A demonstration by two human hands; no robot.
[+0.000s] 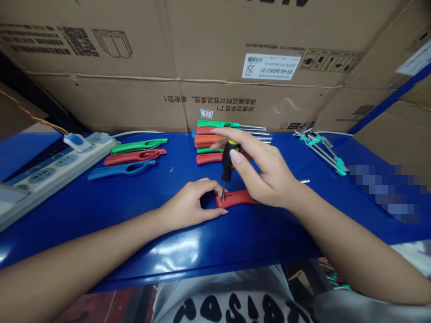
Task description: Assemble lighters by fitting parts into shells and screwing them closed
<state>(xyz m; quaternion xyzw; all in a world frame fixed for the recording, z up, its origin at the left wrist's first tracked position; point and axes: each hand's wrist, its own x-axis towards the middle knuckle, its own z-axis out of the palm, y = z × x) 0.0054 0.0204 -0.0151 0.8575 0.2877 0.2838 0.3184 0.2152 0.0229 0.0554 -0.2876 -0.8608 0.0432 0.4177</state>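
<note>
A red plastic handle lies flat on the blue table in front of me. My left hand pinches its left end between thumb and fingers. Above it, my right hand grips a black and yellow screwdriver, held nearly upright. The screwdriver's tip meets the left end of the red handle, beside a dark slot. My right hand hides the handle's right end; a metal rod end shows beyond the wrist.
Green, red and blue handle pieces lie left, near a white power strip. Small screws sit beside them. Behind are several handles with rods. Rods with teal parts lie right. Cardboard walls the back.
</note>
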